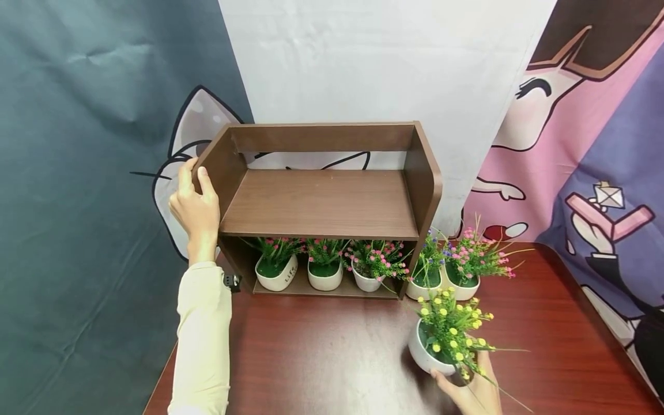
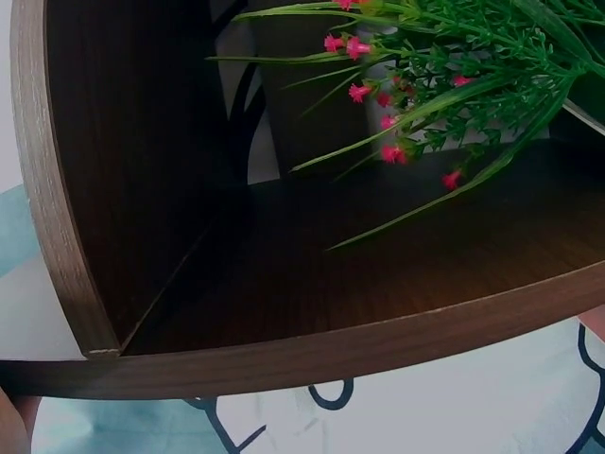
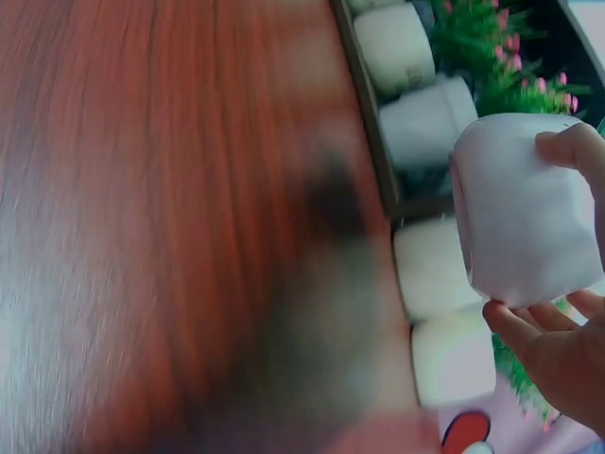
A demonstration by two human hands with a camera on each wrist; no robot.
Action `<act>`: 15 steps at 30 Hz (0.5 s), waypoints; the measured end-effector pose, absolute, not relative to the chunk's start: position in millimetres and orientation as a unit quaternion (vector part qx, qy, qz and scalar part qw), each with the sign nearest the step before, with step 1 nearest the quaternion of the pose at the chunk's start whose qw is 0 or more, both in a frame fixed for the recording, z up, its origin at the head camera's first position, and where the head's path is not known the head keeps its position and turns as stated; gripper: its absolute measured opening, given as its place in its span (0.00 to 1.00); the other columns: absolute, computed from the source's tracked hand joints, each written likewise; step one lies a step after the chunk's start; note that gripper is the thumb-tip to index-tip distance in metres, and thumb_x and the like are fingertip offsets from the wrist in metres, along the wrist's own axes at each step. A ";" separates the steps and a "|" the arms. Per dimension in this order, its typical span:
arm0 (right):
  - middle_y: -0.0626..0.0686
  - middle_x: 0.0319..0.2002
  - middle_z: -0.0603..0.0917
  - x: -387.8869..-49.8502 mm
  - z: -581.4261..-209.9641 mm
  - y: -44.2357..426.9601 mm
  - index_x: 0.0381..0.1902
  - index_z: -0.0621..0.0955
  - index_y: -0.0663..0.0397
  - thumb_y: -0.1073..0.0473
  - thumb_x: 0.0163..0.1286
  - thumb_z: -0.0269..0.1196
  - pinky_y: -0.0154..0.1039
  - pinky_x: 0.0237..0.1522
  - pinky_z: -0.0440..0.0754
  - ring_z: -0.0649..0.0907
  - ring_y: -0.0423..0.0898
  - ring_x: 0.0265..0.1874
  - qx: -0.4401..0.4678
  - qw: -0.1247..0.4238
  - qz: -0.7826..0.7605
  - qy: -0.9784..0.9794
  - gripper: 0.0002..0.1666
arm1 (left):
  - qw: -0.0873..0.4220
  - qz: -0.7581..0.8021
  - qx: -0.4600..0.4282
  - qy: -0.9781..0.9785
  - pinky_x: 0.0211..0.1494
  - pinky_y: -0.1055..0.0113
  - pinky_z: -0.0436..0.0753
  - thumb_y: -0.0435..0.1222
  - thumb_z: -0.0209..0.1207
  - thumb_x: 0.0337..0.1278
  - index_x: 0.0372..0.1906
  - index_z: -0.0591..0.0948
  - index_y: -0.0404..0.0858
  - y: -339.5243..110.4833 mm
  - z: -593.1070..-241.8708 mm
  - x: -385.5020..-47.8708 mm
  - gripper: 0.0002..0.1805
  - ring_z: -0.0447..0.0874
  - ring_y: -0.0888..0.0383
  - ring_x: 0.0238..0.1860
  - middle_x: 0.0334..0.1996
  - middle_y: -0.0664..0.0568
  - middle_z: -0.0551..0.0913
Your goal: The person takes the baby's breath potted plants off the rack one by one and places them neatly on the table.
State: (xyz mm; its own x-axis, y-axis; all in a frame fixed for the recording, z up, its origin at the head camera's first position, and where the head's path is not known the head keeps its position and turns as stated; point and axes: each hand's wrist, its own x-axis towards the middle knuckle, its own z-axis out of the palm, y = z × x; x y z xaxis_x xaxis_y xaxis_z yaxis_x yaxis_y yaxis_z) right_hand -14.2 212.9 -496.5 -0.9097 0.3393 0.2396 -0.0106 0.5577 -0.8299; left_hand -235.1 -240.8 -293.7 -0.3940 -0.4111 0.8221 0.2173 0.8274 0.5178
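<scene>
My left hand [image 1: 196, 202] grips the upper left side panel of a brown two-tier shelf [image 1: 321, 202], thumb and fingers on either side of its edge. In the right hand [image 1: 474, 386] is a white pot with a yellow-flowered artificial plant [image 1: 451, 328], held in front of the shelf's right end. The right wrist view shows thumb and fingers around that white pot [image 3: 529, 208], which is tilted. Several pink-flowered potted plants [image 1: 325, 268] stand in the lower tier. The left wrist view has the lower tier's corner and pink flowers [image 2: 392, 151].
Right of the shelf, on the reddish-brown table [image 1: 321, 346], stand a blue-flowered potted plant [image 1: 427, 274] and a pink-flowered one [image 1: 464, 271], side by side. Printed cloth [image 1: 104, 173] hangs behind and at the sides. The upper board [image 1: 327, 202] has a low back rail [image 1: 327, 138].
</scene>
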 end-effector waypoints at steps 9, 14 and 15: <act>0.40 0.46 0.70 -20.2 -511.9 246.1 0.55 0.66 0.68 0.76 0.29 0.76 0.16 0.40 0.66 0.69 0.25 0.43 -0.151 0.232 0.487 -0.828 0.51 | 0.547 -0.289 0.066 -0.783 0.34 0.50 0.69 0.46 0.48 0.66 0.50 0.80 0.40 -241.9 -293.4 -237.2 0.18 0.75 0.40 0.24 0.42 0.47 0.84; 0.34 0.41 0.67 -20.9 -517.6 263.8 0.51 0.66 0.69 0.74 0.30 0.75 0.14 0.34 0.65 0.68 0.22 0.37 -0.205 0.253 0.470 -0.821 0.46 | 0.545 -0.286 0.068 -0.785 0.34 0.50 0.70 0.46 0.48 0.66 0.50 0.80 0.40 -241.4 -294.8 -235.3 0.18 0.76 0.39 0.26 0.42 0.46 0.84; 0.35 0.40 0.67 -21.4 -518.4 267.7 0.51 0.66 0.70 0.73 0.31 0.75 0.14 0.34 0.65 0.67 0.21 0.36 -0.214 0.256 0.463 -0.821 0.46 | 0.545 -0.286 0.067 -0.785 0.34 0.50 0.70 0.46 0.48 0.66 0.50 0.80 0.40 -241.2 -294.6 -235.0 0.18 0.76 0.39 0.26 0.42 0.46 0.84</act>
State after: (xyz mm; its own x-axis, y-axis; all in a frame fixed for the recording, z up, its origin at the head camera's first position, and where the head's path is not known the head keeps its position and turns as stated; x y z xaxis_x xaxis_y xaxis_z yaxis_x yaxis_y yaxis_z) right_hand -21.4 267.7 -518.4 -0.7772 0.5888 0.2219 0.1150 0.4796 -0.8699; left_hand -235.0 -241.2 -294.6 -0.3960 -0.4171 0.8180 0.2071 0.8273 0.5221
